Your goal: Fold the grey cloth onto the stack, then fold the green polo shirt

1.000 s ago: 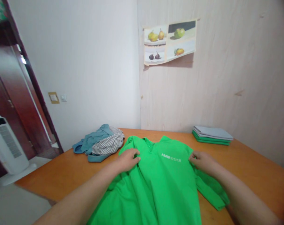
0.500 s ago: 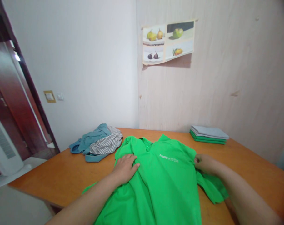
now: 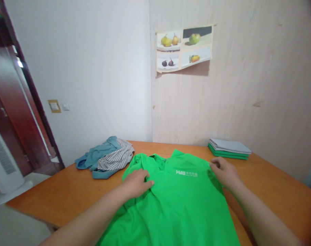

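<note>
In my head view, the green shirt (image 3: 186, 201) lies on the worktop (image 3: 55, 194). My right hand's (image 3: 226, 172) fingers pinch its shoulder; my left (image 3: 137, 182) rests opposite, its grip unclear, presumably keeping the chest spread. The sleeve showing right of the shirt earlier is hidden now.

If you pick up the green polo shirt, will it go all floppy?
Probably floppy: the green polo shirt bends into soft folds near the left hand. It's likely light for its size, since it looks like thin cloth. It probably won't roll, because it lies spread over the table.
</note>
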A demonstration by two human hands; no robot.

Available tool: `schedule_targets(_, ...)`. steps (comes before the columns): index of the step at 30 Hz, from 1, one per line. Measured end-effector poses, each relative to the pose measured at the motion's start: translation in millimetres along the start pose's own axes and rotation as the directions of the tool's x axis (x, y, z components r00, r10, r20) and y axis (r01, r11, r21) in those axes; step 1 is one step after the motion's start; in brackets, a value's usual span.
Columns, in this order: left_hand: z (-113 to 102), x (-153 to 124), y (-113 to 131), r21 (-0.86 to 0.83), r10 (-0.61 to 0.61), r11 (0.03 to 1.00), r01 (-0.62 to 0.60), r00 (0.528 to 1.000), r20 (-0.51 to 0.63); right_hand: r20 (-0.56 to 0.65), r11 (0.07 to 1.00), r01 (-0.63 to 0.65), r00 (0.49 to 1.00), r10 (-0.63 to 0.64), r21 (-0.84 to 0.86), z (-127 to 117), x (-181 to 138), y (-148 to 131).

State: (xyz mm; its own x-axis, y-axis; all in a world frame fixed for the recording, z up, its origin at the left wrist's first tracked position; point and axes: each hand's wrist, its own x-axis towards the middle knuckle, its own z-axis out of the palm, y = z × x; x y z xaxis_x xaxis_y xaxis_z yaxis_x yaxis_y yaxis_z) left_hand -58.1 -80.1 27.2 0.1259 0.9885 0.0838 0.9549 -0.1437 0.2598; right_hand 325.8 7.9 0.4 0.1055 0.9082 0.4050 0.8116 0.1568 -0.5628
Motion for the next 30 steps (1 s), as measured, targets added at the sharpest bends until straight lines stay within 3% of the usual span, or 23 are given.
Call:
schedule_targets(3, -4, 23, -3, -0.056, -0.023, 0.998, 0.017, 0.995, -0.1, 0.221, 0.977, 0.189, 0.953, -0.206, 0.096, 12, -16, -24)
schedule_targets(5, -5, 37, 0, -0.098, -0.05, 0.995, 0.034, 0.985, -0.165, 0.349, 0.971, 0.23, 0.906, -0.238, 0.064, 19, -25, -33)
schedule_targets(8, -6, 57, 11, -0.158, -0.089, 0.986, 0.054, 0.972, -0.219, 0.447, 0.966, 0.258, 0.866, -0.224, -0.015, 25, -34, -39)
schedule_targets(16, 21, 100, 56, -0.292, -0.129, 0.954, 0.067, 0.972, -0.198, 0.503, 0.957, 0.279, 0.84, -0.202, -0.082, 22, -38, -48)
schedule_targets(21, 46, 120, 73, -0.448, -0.225, 0.881, 0.149, 0.967, -0.122, 0.48, 0.969, 0.237, 0.859, -0.178, -0.064, 21, -39, -49)
schedule_targets(25, 48, 120, 87, -0.547, -0.238, 0.828, 0.125, 0.961, -0.141, 0.414, 0.984, 0.176, 0.897, -0.154, -0.015, 26, -36, -44)
schedule_targets(28, 38, 98, 98, -0.57, -0.104, 0.82, -0.052, 0.966, -0.238, 0.329, 0.995, 0.103, 0.94, -0.094, -0.01, 31, -28, -35)
schedule_targets(29, 33, 88, 100, -0.556, 0.053, 0.803, -0.214, 0.955, -0.292, 0.29, 0.997, 0.07, 0.955, -0.065, -0.008, 33, -24, -32)
schedule_targets(30, 29, 77, 101, -0.545, 0.222, 0.771, -0.33, 0.941, -0.256, 0.249, 0.999, 0.037, 0.968, -0.034, -0.005, 33, -21, -29)
